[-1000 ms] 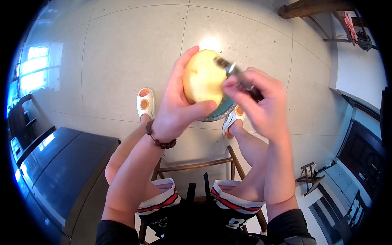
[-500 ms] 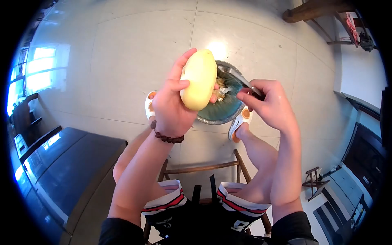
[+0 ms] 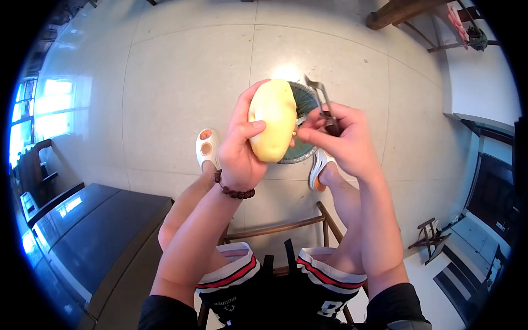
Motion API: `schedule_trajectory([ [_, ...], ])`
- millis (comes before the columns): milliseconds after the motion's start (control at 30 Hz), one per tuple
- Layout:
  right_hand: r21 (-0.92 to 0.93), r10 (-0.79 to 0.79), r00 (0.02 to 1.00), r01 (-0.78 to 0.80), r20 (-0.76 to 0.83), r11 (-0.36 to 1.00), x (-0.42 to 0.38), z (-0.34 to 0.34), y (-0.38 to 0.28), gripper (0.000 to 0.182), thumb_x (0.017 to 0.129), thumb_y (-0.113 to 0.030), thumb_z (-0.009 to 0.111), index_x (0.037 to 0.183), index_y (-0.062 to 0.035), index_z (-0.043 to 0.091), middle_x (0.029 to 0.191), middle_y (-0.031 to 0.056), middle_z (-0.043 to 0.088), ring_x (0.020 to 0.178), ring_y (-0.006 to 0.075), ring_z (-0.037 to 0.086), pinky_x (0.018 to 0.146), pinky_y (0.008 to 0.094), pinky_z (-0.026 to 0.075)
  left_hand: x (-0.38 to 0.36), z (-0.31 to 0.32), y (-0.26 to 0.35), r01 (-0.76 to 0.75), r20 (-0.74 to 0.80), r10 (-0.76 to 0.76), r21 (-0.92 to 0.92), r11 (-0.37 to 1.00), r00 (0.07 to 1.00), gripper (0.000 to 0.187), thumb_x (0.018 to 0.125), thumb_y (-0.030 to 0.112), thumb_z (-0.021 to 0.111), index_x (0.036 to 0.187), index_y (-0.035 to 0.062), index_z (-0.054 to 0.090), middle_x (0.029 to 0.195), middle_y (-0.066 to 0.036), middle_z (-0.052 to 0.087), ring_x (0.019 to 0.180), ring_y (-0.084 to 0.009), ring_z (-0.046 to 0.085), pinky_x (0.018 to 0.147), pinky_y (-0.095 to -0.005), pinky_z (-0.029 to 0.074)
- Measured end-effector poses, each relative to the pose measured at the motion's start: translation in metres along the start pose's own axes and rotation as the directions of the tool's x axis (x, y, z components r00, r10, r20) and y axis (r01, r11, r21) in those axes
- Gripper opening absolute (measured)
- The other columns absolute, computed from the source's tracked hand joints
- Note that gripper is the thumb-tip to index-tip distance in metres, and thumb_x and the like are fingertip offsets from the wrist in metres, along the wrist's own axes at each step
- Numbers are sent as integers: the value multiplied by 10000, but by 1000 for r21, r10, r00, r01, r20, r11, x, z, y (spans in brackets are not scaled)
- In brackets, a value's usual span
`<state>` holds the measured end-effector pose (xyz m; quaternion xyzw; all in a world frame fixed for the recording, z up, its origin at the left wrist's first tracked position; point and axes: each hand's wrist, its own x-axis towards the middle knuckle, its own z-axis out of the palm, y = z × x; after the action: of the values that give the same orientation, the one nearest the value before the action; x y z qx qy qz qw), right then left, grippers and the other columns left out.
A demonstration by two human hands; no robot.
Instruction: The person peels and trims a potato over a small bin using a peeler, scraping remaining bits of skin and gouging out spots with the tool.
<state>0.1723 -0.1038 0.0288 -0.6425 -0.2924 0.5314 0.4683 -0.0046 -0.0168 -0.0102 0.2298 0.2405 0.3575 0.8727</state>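
My left hand [image 3: 237, 147] grips a pale yellow, mostly skinned potato [image 3: 271, 119], held upright above my knees. A dark bead bracelet [image 3: 233, 190] circles that wrist. My right hand [image 3: 339, 140] holds a metal peeler [image 3: 319, 99] with its blade pointing up, just right of the potato, and its fingertips touch the potato's right side. Below and behind the potato a round bowl [image 3: 305, 98] stands on the floor between my feet, mostly hidden by the hands.
I sit on a wooden stool [image 3: 275, 226] over a tiled floor [image 3: 176, 77]. White sandals [image 3: 206, 147] are on my feet. A dark cabinet [image 3: 88, 236] stands close at the left. Wooden furniture [image 3: 407, 11] is at the top right, a small stool [image 3: 430, 239] at the lower right.
The peeler has lifted from over the bowl and now points up beside the potato. My right hand moved left to touch the potato. The left hand turned it slightly.
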Motion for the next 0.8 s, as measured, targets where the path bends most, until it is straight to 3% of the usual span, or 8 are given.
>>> schedule_trajectory([
  [100, 26, -83, 990, 86, -114, 996, -6, -10, 9, 197, 932, -84, 808, 1090, -3, 722, 891, -3, 700, 779, 62, 627, 748, 248, 512, -7, 0, 2, 64, 86, -68, 49, 997, 994, 716, 921, 156, 573, 1582, 31, 328, 1512, -237, 506, 1179, -372, 667, 985, -514, 585],
  [167, -30, -103, 992, 101, -77, 994, -15, -18, 5, 289, 1022, -184, 725, 1252, -9, 706, 940, -1, 709, 805, 55, 628, 690, 233, 485, -10, 10, -2, 67, 8, -69, 182, 981, 998, 703, 929, 110, 610, 1566, 74, 315, 1433, -226, 549, 1122, -338, 687, 890, -468, 629],
  [267, 147, -125, 987, 109, 98, 983, -22, -14, -3, 462, 1133, -329, 528, 1498, -53, 593, 885, 10, 695, 759, 51, 614, 560, 206, 366, -13, 8, -8, 124, 45, -138, 221, 967, 989, 699, 952, 114, 630, 1560, 88, 287, 1377, -210, 576, 1106, -321, 691, 868, -443, 636],
  [400, 153, -86, 978, 57, 190, 987, -19, -21, -1, 432, 1125, -271, 543, 1485, -41, 607, 921, 26, 698, 732, 68, 615, 589, 219, 410, -10, 12, -14, 92, 82, -126, 329, 940, 989, 699, 969, 154, 642, 1576, 86, 302, 1380, -209, 582, 1098, -316, 698, 832, -441, 652],
  [500, 162, -138, 976, 111, 171, 981, -17, -24, -5, 409, 1108, -228, 576, 1457, -23, 630, 917, 33, 699, 722, 79, 603, 620, 237, 451, -5, 12, -16, 161, 123, -193, 230, 960, 974, 655, 954, 149, 743, 1528, 95, 430, 1322, -142, 615, 1055, -239, 705, 775, -387, 665],
  [600, 155, -122, 976, 95, 178, 983, -14, -29, -11, 388, 1092, -199, 601, 1433, -22, 652, 893, 34, 697, 704, 88, 580, 633, 251, 470, 2, 9, -21, 119, 160, -143, 147, 982, 977, 684, 962, 297, 774, 1525, 85, 449, 1316, -137, 625, 1050, -238, 717, 721, -368, 675],
  [667, 90, -137, 974, 123, 179, 988, -11, -33, -7, 402, 1104, -213, 572, 1464, -45, 634, 929, 33, 697, 691, 88, 595, 603, 231, 452, 5, 7, -20, 95, 177, -145, 261, 961, 973, 985, 929, 654, 718, 1594, 48, 316, 1430, -196, 568, 1076, -294, 713, 698, -398, 684],
  [800, 4, -181, 969, 182, 168, 983, -1, -36, -1, 399, 1102, -199, 568, 1471, -67, 639, 992, 36, 701, 690, 89, 594, 604, 233, 469, 11, 2, -20, 88, 207, -163, 331, 940, 965, 1069, 878, 760, 691, 1595, 61, 317, 1445, -195, 559, 1062, -285, 716, 689, -394, 685],
])
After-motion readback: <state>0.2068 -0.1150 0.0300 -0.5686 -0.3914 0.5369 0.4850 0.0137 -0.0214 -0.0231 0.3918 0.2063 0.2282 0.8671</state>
